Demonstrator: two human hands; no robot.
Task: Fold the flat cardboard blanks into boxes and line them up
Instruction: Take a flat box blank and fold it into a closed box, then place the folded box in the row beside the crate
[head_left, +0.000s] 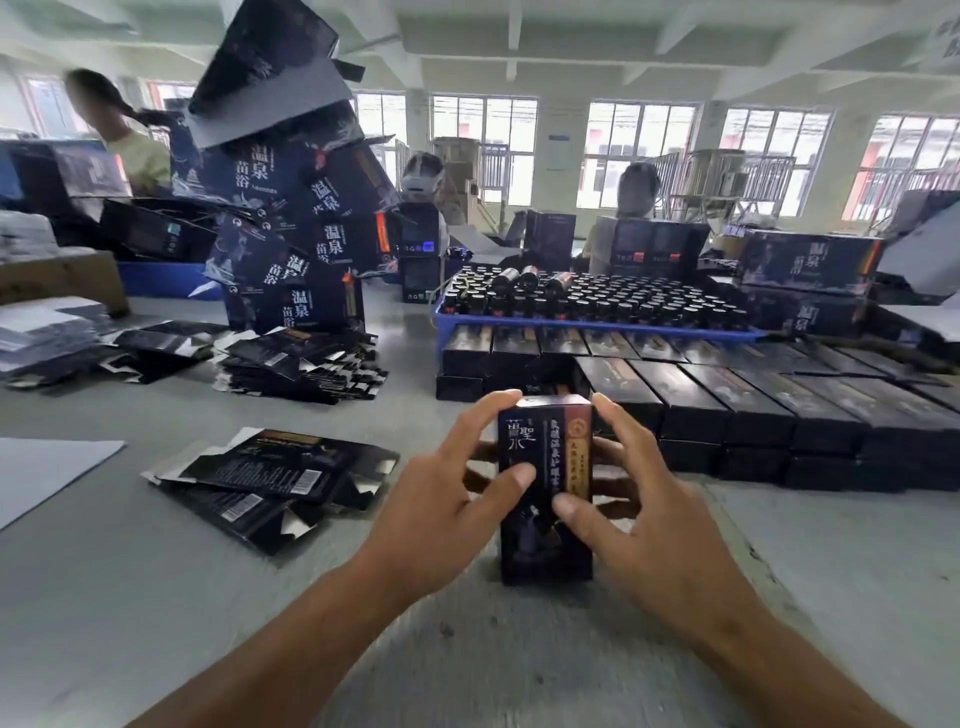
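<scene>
Head view: an upright dark printed cardboard box (545, 488) stands on the grey table (156, 597), gripped on both sides by the left hand (441, 514) and right hand (639, 514). Flat dark blanks (270, 483) lie left; finished dark boxes (753, 410) are rowed just behind.

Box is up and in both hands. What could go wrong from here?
1. The box stands upright on a narrow base, held by the left hand and right hand; letting go unevenly may tip it.
2. The rows of finished boxes sit close behind; a push could knock them askew.
3. The flat blanks lie near the left forearm and may get swept.
</scene>
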